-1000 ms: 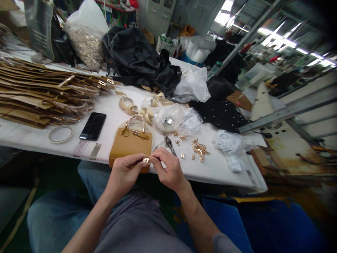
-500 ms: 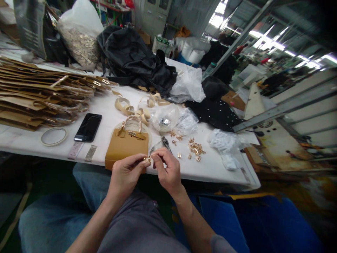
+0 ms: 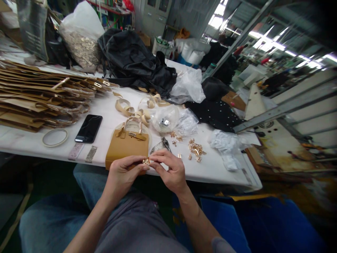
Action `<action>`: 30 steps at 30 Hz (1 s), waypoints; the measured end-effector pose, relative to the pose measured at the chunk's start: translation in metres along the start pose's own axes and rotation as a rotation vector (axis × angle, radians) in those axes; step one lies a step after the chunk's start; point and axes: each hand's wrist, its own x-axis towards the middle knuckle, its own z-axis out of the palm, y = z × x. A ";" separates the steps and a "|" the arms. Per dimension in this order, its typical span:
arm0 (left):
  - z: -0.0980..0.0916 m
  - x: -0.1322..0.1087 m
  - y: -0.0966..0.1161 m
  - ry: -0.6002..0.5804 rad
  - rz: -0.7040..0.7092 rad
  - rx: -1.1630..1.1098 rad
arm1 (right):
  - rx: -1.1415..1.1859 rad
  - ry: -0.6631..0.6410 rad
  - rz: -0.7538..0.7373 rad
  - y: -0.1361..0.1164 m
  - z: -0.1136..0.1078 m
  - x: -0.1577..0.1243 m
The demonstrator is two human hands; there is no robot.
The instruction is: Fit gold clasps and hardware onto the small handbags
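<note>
Between the fingertips of both hands is a small shiny gold metal fitting point(image 3: 146, 161), partly covered by the fingers. My left hand point(image 3: 123, 173) pinches it between thumb and forefinger. From the other side, the thumb and fingers of my right hand point(image 3: 171, 170) close on its right end. Just behind my left hand, a small mustard-brown handbag point(image 3: 126, 146) stands at the table's front edge, its handles wrapped in clear film. Similar gold metal fittings point(image 3: 196, 148) lie in a loose pile to the right of my right hand.
Stacked brown bag pieces point(image 3: 39, 95) fill the table's left side. Near them lie a black phone point(image 3: 88, 129) and a tape roll point(image 3: 55, 137). Behind the handbag are beige strips point(image 3: 125, 107), clear plastic bags point(image 3: 164, 117) and a black backpack point(image 3: 131, 56). A metal post slants across the right.
My right hand has shifted slightly right and its fingers have straightened toward the fitting. My left hand stays nearly in place, still pinching it.
</note>
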 end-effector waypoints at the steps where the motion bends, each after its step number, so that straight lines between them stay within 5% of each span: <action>1: 0.000 0.000 0.000 0.001 0.001 0.003 | -0.006 0.011 -0.007 0.000 0.001 0.000; 16: 0.010 0.004 0.015 -0.024 0.177 0.114 | -0.106 0.043 -0.066 -0.006 0.012 -0.006; 23: 0.010 0.003 0.018 0.020 0.104 0.044 | -0.136 0.014 -0.102 -0.001 0.013 -0.005; 30: 0.005 0.006 0.002 0.038 0.050 0.035 | 0.048 0.020 0.153 0.002 0.014 -0.001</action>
